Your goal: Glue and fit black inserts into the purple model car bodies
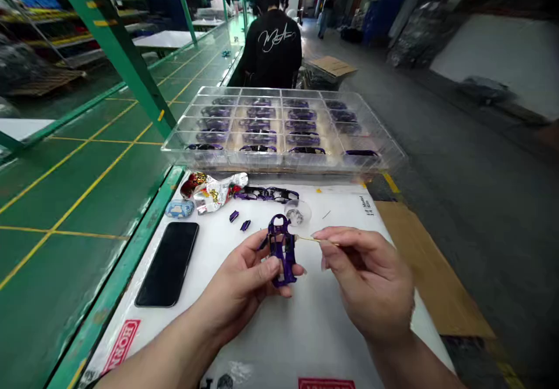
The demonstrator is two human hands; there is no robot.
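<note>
Left hand (251, 275) is gripping a purple car shell (282, 250) between thumb and fingers, holding it upright just above the white sheet (305, 331), near centre. Right hand (367, 278) is pinching a thin stick (311, 239) with fingers closed narrow; the stick's tip is pointing left and touching, or all but touching, the shell's right edge. Cannot tell whether anything is on the tip.

Just beyond the shell a small clear cup (299, 213) is sitting on the sheet; contents too small to tell. Two small purple bits (240, 220) are lying loose left of the cup. Farther back, a row of dark purple pieces (267, 193) is waiting on the sheet beside a crumpled foil wrapper (213, 191).

At the far edge a clear tray (283, 130) is holding purple shells in nearly every compartment. Cannot tell which of those are finished and which are still to be worked.

Judgement: the shell in hand is mid-way through its stick work; loose pieces and bits suggest more fitting is left. Overall progress across the tray is not readable.

A black phone (168, 262) is lying near left. A person in black (273, 42) is standing far behind the tray, back turned.
</note>
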